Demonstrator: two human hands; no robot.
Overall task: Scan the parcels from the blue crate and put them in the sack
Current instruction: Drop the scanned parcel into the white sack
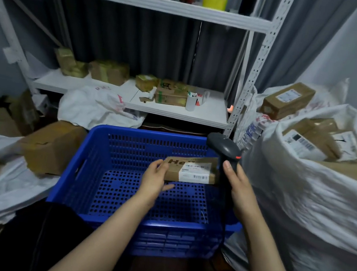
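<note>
Over the blue crate (128,132), the left hand (153,177) grips a parcel (175,168) (printed "He…", white barcode label (194,173)). The right hand (238,183) clasps a black scanner (223,145) beside the white sack (300,195).

Left hand (154,177) holds parcel (191,169); right hand (238,183) grips scanner (223,146).

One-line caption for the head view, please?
Left hand holds a labelled parcel over the blue crate; right hand grips the scanner beside the sack.

Left hand (155,177) and right hand (240,185), apparently curled, 2 forearms forward.
</note>
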